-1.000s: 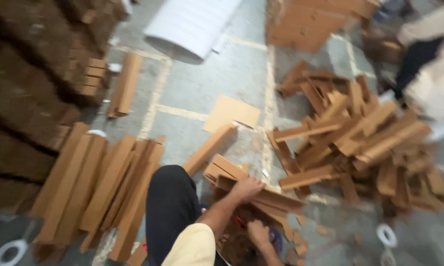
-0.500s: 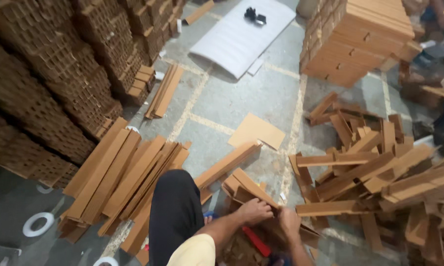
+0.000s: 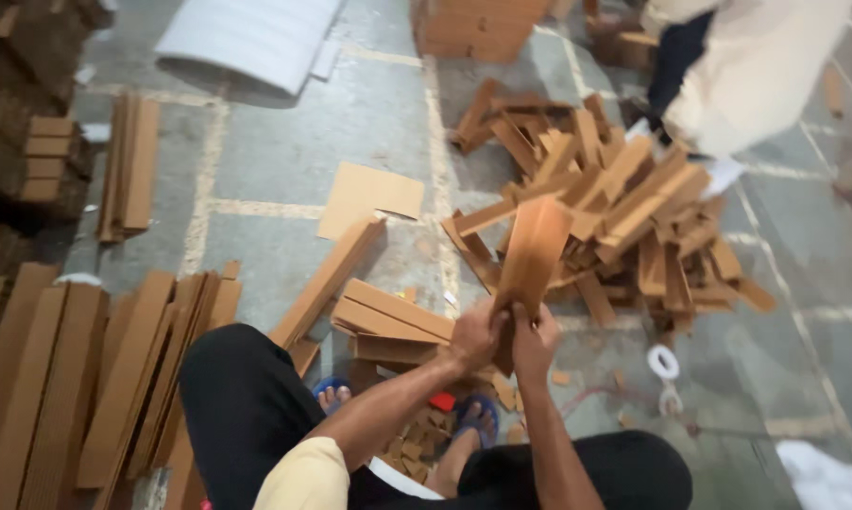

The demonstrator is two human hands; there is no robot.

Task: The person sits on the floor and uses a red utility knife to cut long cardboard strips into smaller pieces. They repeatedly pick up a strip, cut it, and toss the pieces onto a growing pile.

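Note:
Both my hands grip the lower end of a brown cardboard angle piece (image 3: 535, 250), which stands tilted up in front of me. My left hand (image 3: 476, 332) closes on its left side and my right hand (image 3: 536, 338) on its right. Under my hands lies a small stack of similar cardboard strips (image 3: 388, 321) on the grey stone floor. My knees in black trousers frame the bottom of the view.
A loose pile of cardboard angle pieces (image 3: 615, 208) lies ahead right. Long strips (image 3: 95, 378) lie in a row at left, a flat cardboard sheet (image 3: 369, 196) ahead, a white foam roll (image 3: 247, 42) beyond. Another person (image 3: 738, 76) crouches at top right. A tape roll (image 3: 663, 362) rests nearby.
My hands have lifted a cardboard angle piece up from the low stack; before they were down among the strips. The view has swung to the right.

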